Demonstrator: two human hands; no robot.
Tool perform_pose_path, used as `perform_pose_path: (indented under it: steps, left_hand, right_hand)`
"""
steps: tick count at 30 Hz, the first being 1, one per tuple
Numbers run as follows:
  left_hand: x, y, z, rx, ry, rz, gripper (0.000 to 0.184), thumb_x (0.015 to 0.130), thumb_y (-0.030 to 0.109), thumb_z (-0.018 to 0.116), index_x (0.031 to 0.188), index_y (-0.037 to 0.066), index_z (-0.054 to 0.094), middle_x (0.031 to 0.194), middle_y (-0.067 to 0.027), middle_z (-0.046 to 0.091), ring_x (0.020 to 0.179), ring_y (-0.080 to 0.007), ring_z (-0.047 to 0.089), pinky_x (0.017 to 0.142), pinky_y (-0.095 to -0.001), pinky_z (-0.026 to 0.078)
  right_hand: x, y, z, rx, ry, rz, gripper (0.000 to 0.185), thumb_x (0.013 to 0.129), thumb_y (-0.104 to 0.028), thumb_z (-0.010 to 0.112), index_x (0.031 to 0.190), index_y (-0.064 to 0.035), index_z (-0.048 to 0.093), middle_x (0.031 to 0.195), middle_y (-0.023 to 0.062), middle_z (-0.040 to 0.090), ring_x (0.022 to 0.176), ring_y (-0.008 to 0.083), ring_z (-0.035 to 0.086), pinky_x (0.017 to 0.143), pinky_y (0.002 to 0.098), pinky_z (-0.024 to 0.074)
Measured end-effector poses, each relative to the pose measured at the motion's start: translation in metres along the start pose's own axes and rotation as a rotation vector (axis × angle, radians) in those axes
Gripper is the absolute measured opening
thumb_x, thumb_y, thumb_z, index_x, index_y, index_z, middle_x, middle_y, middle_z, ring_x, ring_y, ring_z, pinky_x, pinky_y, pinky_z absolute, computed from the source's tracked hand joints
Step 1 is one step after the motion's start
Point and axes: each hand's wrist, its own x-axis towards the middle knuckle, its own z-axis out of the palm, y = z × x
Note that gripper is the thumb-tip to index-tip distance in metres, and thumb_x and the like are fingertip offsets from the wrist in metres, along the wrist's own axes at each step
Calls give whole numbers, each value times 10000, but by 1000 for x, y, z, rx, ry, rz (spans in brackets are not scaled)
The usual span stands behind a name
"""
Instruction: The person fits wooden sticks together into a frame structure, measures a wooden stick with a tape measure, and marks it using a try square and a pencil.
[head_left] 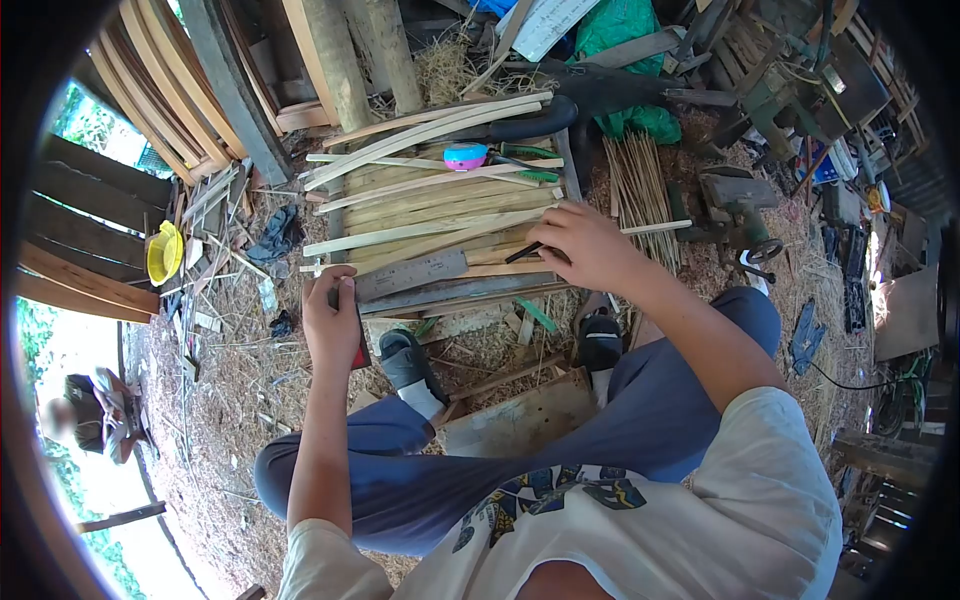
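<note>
A low slatted bench carries several thin wood strips. At its near left corner my left hand is closed on the dark end of a metal square, whose blade points right across the slats. My right hand pinches a black marking tool, its tip pointing left, just right of the blade's end. Beneath the right hand, a strip runs out past the bench's right side. A blue and pink round object and green-handled tools lie toward the bench's far side.
A bundle of thin sticks lies right of the bench. Farther right stands a metal vise or machine. A yellow basin is at the left, below curved wooden pieces. Another person sits at the far left.
</note>
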Motion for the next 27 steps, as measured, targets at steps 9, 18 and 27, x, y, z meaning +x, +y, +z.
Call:
perform_pose_path:
  steps: [9, 18, 27]
  left_hand:
    - [-8, 47, -7, 226, -123, -7, 552, 758, 381, 913, 1223, 176, 698, 1161, -146, 519, 913, -291, 636, 768, -405, 564]
    - [-4, 34, 1, 240, -152, 73, 512, 797, 376, 887, 1220, 163, 694, 1204, -157, 505, 889, -320, 666, 716, -425, 577]
    - [1, 27, -2, 335, -132, 127, 482, 846, 384, 836, 1207, 99, 693, 1221, -153, 540, 914, -359, 682, 746, -462, 563]
  right_hand:
    - [4, 0, 13, 21, 6, -36, 184, 934, -183, 692, 1103, -112, 677, 1068, 63, 643, 1088, 290, 612, 944, 460, 482]
    - [9, -3, 18, 57, 14, -38, 163, 948, -197, 679, 1087, -114, 692, 1065, 65, 648, 1079, 291, 619, 912, 463, 491]
    - [10, -2, 14, 108, -11, 2, 164, 915, -124, 681, 1071, -76, 679, 1075, 86, 650, 1087, 316, 612, 966, 465, 473]
